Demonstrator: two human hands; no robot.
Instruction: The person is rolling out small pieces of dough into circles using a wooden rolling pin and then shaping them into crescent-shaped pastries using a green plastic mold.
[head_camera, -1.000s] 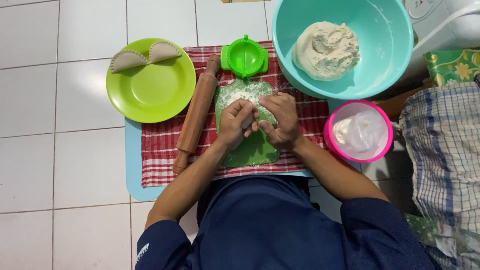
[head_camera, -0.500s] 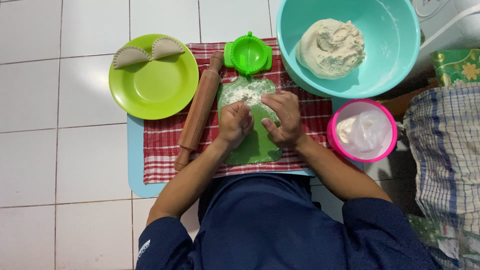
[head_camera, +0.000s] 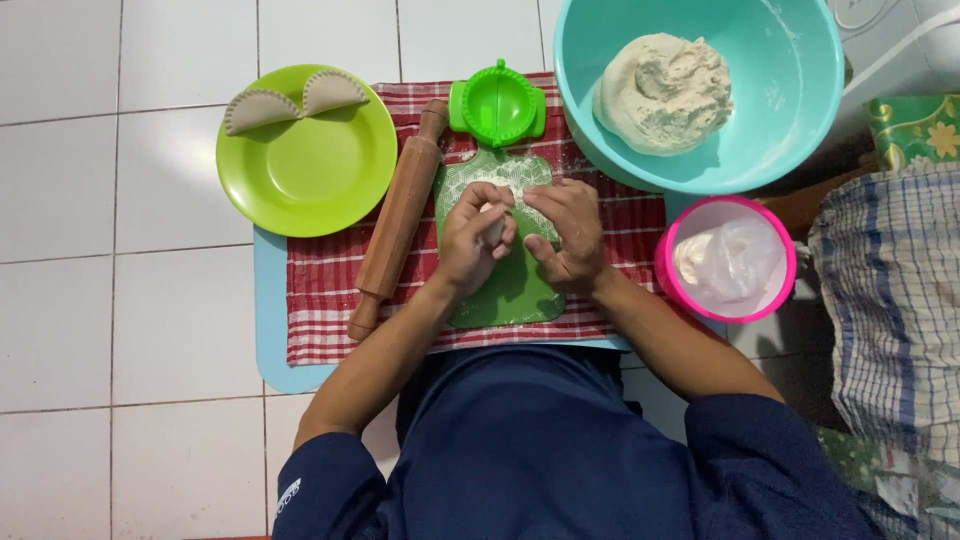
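Note:
My left hand (head_camera: 470, 240) and my right hand (head_camera: 565, 232) meet over a floured green cutting board (head_camera: 500, 290). Between their fingers sits a small piece of pale dough (head_camera: 494, 222); the left hand pinches it and the right hand's fingers touch its other side. A green hinged dumpling press (head_camera: 497, 103) lies open just beyond the board. A wooden rolling pin (head_camera: 398, 215) lies diagonally to the left of my left hand. The large lump of dough (head_camera: 665, 92) rests in a turquoise bowl (head_camera: 790, 120) at the upper right.
A lime green plate (head_camera: 310, 170) at the left carries two folded dumplings (head_camera: 292, 97). A red checked cloth (head_camera: 330, 290) covers a light blue mat (head_camera: 270, 330) on white floor tiles. A pink bowl (head_camera: 668, 262) holds a white plastic bag. Checked fabric (head_camera: 890, 300) lies at the right.
The view has shifted slightly. Both hands stay over the green board, and their fingers have closed in on the small dough piece.

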